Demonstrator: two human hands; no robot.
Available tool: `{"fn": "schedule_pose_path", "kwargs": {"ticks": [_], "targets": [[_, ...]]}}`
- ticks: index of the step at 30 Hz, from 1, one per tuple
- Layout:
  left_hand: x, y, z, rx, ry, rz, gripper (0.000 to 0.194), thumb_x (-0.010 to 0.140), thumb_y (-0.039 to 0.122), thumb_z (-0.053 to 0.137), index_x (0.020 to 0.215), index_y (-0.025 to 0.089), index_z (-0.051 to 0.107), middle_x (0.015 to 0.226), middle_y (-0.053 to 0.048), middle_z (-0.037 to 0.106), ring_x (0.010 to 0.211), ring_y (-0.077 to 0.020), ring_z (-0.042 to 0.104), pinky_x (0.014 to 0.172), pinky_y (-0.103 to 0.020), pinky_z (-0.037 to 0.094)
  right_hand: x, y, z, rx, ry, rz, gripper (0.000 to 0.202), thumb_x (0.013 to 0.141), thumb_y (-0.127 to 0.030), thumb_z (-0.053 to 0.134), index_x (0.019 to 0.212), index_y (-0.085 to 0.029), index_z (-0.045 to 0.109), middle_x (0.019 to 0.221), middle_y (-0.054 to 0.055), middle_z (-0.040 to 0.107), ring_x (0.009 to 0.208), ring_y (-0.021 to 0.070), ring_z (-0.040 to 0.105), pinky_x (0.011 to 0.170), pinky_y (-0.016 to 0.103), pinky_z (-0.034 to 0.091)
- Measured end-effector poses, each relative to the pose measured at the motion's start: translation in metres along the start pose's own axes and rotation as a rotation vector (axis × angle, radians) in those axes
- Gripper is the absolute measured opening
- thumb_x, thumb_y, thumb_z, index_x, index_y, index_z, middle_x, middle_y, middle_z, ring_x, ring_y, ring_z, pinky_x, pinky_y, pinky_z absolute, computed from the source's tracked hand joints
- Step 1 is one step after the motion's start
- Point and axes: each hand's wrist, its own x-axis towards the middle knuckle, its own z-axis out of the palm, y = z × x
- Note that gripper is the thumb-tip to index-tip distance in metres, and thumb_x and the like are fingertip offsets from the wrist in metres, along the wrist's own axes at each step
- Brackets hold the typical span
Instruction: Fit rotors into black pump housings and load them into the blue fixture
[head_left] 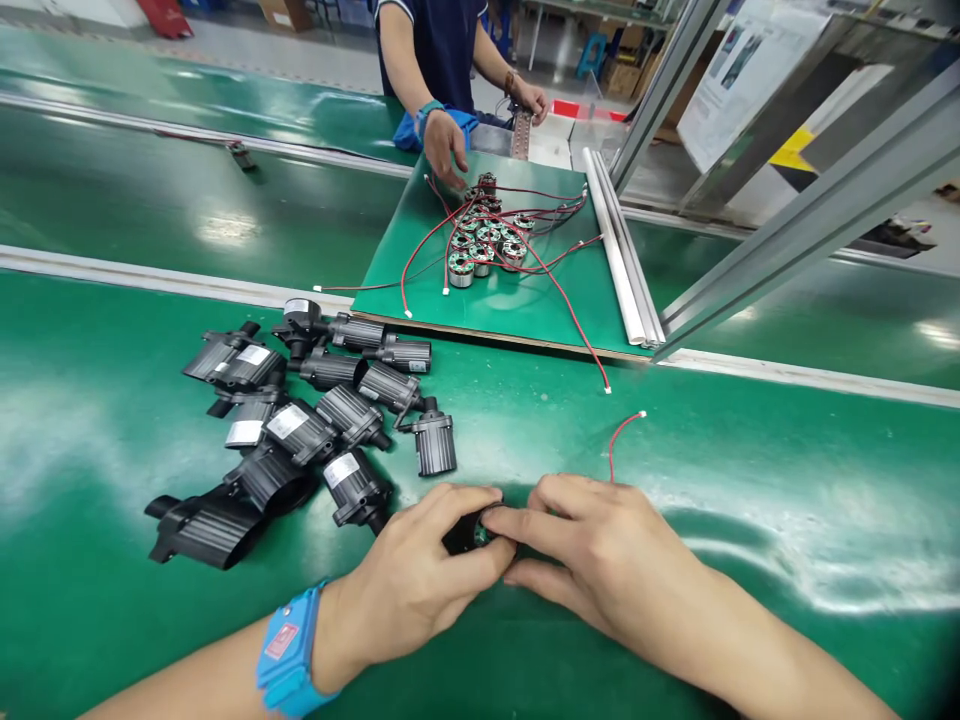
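Note:
My left hand (pixel 420 560), with a blue wrist strap (pixel 291 650), is closed around a black pump housing (pixel 459 538) just above the green bench. In the housing's opening, a bit of green circuit board of a motor stator (pixel 482 534) shows between the fingers. My right hand (pixel 592 545) is closed in a pinch at that opening, its index fingertip on the stator. Fingers hide most of both parts. A red wire (pixel 616 445) with a white plug sticks out behind my right hand. Left of my hands lie several ribbed black pump housings (pixel 352 415), some with white labels.
A green board (pixel 555 310) bridges the channel ahead, carrying a pile of wired motor stators (pixel 480 245). Across it, a co-worker's hand (pixel 444 145) reaches toward the pile. Metal frame posts (pixel 795 220) rise at the right. A lone stator (pixel 241 155) lies far left.

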Motion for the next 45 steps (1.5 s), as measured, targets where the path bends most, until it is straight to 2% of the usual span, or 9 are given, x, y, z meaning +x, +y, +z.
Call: {"fn": "schedule_pose_path", "kwargs": {"ticks": [7,17,20,23,26,30,33,39,45], "targets": [[-0.003,-0.005,0.000,-0.217,0.116,-0.029,0.035,0.085,0.006,0.065,0.109,0.020,0.045,0.120,-0.016,0.065,0.108,-0.0233,0.068,0.091,-0.041,0.060,-0.004,-0.003,-0.013,0.078,-0.065,0.023,0.044,0.093,-0.040,0.066,0.135,-0.034,0.055,0.100,-0.002,0.062,0.084,0.0130,0.063,0.069,0.025,0.049],[-0.007,0.000,0.006,-0.322,0.030,-0.137,0.034,0.089,0.015,0.069,0.112,0.021,0.044,0.124,-0.015,0.067,0.119,-0.0233,0.065,0.097,-0.038,0.058,0.002,-0.002,0.013,-0.028,0.204,-0.035,0.022,0.101,-0.029,0.053,0.091,-0.021,0.071,0.071,-0.001,0.055,0.060,0.0130,0.057,0.053,0.026,0.045],[-0.007,0.000,0.008,-0.325,0.016,-0.254,0.036,0.089,0.024,0.071,0.114,0.022,0.045,0.123,-0.013,0.068,0.113,-0.0241,0.068,0.094,-0.038,0.060,-0.001,0.000,0.005,-0.017,0.153,0.022,0.020,0.101,-0.033,0.053,0.108,-0.024,0.069,0.091,0.002,0.064,0.071,0.0140,0.064,0.061,0.026,0.053],[-0.004,0.002,0.007,-0.329,-0.016,-0.362,0.042,0.090,0.032,0.069,0.122,0.022,0.044,0.115,-0.010,0.070,0.104,-0.0244,0.072,0.087,-0.036,0.062,-0.007,0.002,-0.002,-0.043,0.044,-0.006,0.046,0.099,-0.037,0.054,0.144,-0.028,0.047,0.132,0.008,0.059,0.095,0.0179,0.069,0.072,0.029,0.059],[0.002,0.004,0.000,-0.340,-0.125,-0.342,0.051,0.091,0.035,0.068,0.131,0.021,0.041,0.123,-0.010,0.069,0.110,-0.0235,0.070,0.091,-0.033,0.061,-0.019,0.011,0.010,-0.092,0.052,-0.022,0.046,0.102,-0.027,0.047,0.147,-0.028,0.041,0.129,0.008,0.063,0.099,0.0186,0.071,0.075,0.030,0.060],[0.009,-0.003,-0.023,-0.038,-0.129,-0.157,0.036,0.097,0.018,0.053,0.133,0.022,0.051,0.136,-0.008,0.064,0.128,-0.0215,0.060,0.107,-0.035,0.052,-0.043,0.033,0.036,-0.213,0.156,0.183,0.032,0.101,-0.035,0.050,0.129,-0.021,0.055,0.096,0.005,0.070,0.074,0.0207,0.072,0.059,0.032,0.058],[0.009,-0.022,-0.036,0.329,-0.105,-0.091,0.053,0.091,0.003,0.042,0.138,0.025,0.055,0.148,-0.008,0.055,0.142,-0.0306,0.044,0.113,-0.052,0.043,-0.067,0.056,0.045,-0.300,0.260,0.364,0.034,0.098,-0.045,0.052,0.120,-0.020,0.059,0.093,0.005,0.070,0.074,0.0212,0.072,0.058,0.031,0.056],[0.005,-0.043,-0.023,0.548,-0.181,-0.021,0.058,0.078,-0.003,0.039,0.124,0.018,0.069,0.143,-0.013,0.059,0.135,-0.0353,0.051,0.103,-0.050,0.049,-0.111,0.110,0.039,-0.474,0.545,0.725,0.052,0.094,-0.067,0.047,0.099,-0.019,0.065,0.074,0.003,0.067,0.056,0.0183,0.064,0.049,0.029,0.043],[0.011,-0.034,-0.023,0.610,-0.165,-0.032,0.058,0.079,-0.006,0.039,0.119,0.024,0.068,0.133,-0.006,0.068,0.107,-0.0298,0.068,0.086,-0.045,0.056,-0.087,0.116,0.011,-0.660,0.700,0.553,0.044,0.091,-0.061,0.057,0.107,-0.022,0.069,0.116,0.012,0.068,0.103,0.0315,0.060,0.084,0.044,0.044]]}}
